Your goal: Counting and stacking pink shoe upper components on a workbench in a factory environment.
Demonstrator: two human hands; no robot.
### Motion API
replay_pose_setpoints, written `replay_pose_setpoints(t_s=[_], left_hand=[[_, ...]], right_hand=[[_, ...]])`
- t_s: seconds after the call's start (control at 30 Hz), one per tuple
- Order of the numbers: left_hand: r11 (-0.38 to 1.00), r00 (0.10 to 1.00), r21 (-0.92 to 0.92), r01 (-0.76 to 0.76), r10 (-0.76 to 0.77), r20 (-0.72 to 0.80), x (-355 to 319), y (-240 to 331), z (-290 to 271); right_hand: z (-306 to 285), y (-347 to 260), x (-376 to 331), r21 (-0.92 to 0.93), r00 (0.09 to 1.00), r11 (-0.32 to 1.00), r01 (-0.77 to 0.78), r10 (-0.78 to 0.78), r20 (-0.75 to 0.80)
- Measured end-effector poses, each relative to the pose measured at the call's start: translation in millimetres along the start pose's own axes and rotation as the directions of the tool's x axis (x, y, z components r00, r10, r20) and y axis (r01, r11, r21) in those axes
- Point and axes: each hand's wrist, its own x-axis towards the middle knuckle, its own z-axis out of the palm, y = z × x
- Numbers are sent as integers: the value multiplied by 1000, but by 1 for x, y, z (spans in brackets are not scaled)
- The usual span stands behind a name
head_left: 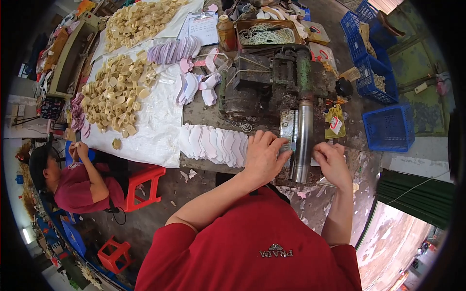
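Observation:
My left hand is at the left side of a shiny steel roller on an old, greasy green machine. Its fingers are bent, thumb and forefinger closing around something small and pale against the roller. On the roller's right side my right hand is pinched, with a pale edge showing at its fingertips; what it holds is too small to make out. Beside my left hand, a row of thin, curved white and pale pink pieces lies overlapped along the bench edge.
Lilac pieces and beige blocks cover the bench's left. Behind the machine are a brown bottle and a box of white bands. Blue crates stand right. A person in red sits left near a red stool.

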Motion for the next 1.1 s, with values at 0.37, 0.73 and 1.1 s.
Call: replay_pose_setpoints(t_s=[0.37, 0.73, 1.1], left_hand=[[956, 906, -144, 257, -290, -308, -22, -95, -69], [895, 926, 396, 207, -310, 216, -68, -203, -106], [715, 936, 606, 349, -296, -191, 59, -301, -76]], right_hand=[[11, 10, 3, 349, 932, 932, -95, 207, -299], [16, 5, 21, 404, 894, 912, -63, 231, -383], [25, -13, 1, 377, 810, 905, -195, 365, -459]])
